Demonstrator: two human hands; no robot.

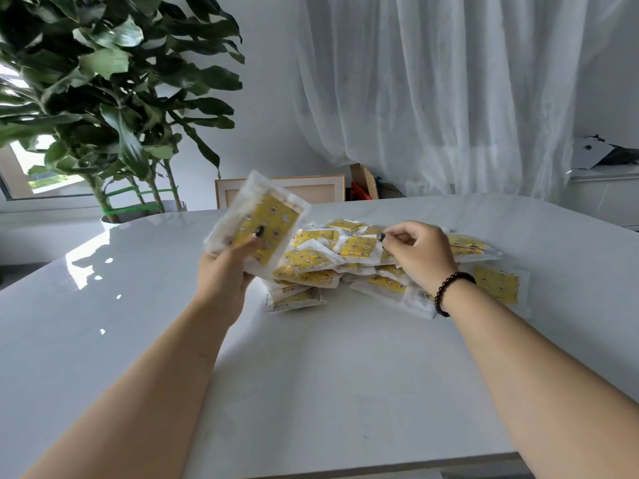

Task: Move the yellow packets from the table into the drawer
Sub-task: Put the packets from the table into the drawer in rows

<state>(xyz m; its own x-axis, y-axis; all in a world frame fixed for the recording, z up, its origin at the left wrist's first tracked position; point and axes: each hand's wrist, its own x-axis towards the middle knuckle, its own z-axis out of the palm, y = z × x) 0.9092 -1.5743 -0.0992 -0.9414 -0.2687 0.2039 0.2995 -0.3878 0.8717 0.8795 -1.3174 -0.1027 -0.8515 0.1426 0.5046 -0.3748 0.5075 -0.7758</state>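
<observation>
A heap of yellow packets (356, 247) in clear wrappers lies on the white table (311, 375), past its middle. My left hand (224, 274) holds a small stack of yellow packets (257, 221) lifted above the table, left of the heap, thumb pressed on the top one. My right hand (415, 252), with a dark bead bracelet on the wrist, hovers over the heap with fingertips pinched at a packet's edge; whether it grips one I cannot tell. One packet (496, 283) lies apart at the right. No drawer is in view.
A large leafy plant (103, 91) in a white pot stands beyond the table's far left corner. A wooden frame (283, 190) leans behind the table. White curtains (449, 81) hang at the back; a low cabinet (605, 198) sits at the right.
</observation>
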